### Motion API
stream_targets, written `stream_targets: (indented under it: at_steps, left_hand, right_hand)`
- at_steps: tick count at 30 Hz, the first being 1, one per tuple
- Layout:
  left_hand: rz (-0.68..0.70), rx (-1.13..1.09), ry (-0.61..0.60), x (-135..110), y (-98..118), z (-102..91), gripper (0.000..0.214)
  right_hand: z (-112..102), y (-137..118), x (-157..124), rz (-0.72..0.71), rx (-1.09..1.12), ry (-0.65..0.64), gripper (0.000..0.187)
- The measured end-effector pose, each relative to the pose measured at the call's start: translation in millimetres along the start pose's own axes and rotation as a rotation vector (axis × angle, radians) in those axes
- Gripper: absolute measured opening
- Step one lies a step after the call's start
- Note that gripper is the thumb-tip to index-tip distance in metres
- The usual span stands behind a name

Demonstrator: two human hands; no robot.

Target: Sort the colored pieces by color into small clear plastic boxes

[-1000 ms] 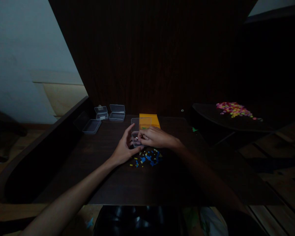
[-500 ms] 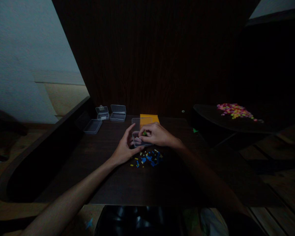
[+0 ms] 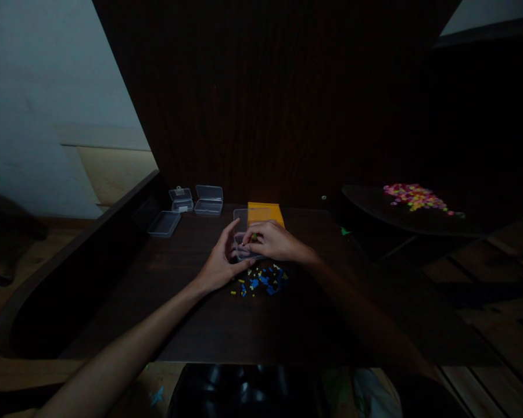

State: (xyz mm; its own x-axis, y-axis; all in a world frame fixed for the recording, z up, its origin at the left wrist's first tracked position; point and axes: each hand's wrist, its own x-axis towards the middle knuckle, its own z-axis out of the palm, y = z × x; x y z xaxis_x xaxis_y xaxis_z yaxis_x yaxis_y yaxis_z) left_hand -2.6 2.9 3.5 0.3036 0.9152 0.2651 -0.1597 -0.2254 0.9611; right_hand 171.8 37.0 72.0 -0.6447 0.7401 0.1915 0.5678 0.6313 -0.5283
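A clear plastic box (image 3: pixel 237 216) with its lid raised stands in the middle of the table. My left hand (image 3: pixel 220 260) curls around the box's left side, its thumb along the front edge and its fingers at the far side. Over the box's tray, my right hand (image 3: pixel 273 240) is closed in a pinch; the tiny thing at its fingertips is too small to name. Something green shows just behind those fingers. Right in front of the box lies a scatter of tiny blue and yellow building bricks (image 3: pixel 268 281).
Behind the box is an orange-yellow packet (image 3: pixel 261 207). Open clear cases (image 3: pixel 208 207) stand at the back left, another (image 3: pixel 164 224) nearer. Pink and yellow pieces (image 3: pixel 416 196) are heaped on a side shelf at right. A raised side board (image 3: pixel 78 264) edges the left.
My right hand has shifted very slightly over the box, and the pale bit at its fingertips looks smaller. My left hand keeps its place on the box.
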Motion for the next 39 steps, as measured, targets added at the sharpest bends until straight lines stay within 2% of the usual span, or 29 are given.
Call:
stream_targets:
  at_steps: [10,26,29,33,36,39]
  left_hand:
    - [0.009,-0.008,-0.03,-0.8,3.4,2.7,0.095]
    - [-0.016,-0.029,-0.031,-1.3,1.3,3.5,0.096]
    - [-0.021,-0.052,-0.034,-0.9,0.3,2.8,0.096]
    - [-0.023,-0.042,-0.017,-0.5,-0.6,0.9,0.096]
    - [-0.014,-0.028,-0.014,0.2,-1.3,-0.9,0.096]
    - [-0.01,-0.017,0.01,1.5,-3.2,-2.9,0.097]
  right_hand:
    - [9.5,-1.3,0.8,-0.058,-0.037,0.002,0.006]
    - [23.2,4.9,5.8,-0.065,-0.069,0.061,0.01]
    - [17.1,2.9,5.1,-0.05,-0.072,0.069,0.012]
    - [-5.9,-3.9,-1.0,-0.068,-0.101,0.078,0.012]
    - [-26.9,-10.3,-9.0,-0.16,-0.077,-0.047,0.011]
    - [-40.2,-14.0,-17.0,-0.152,-0.09,-0.209,0.012]
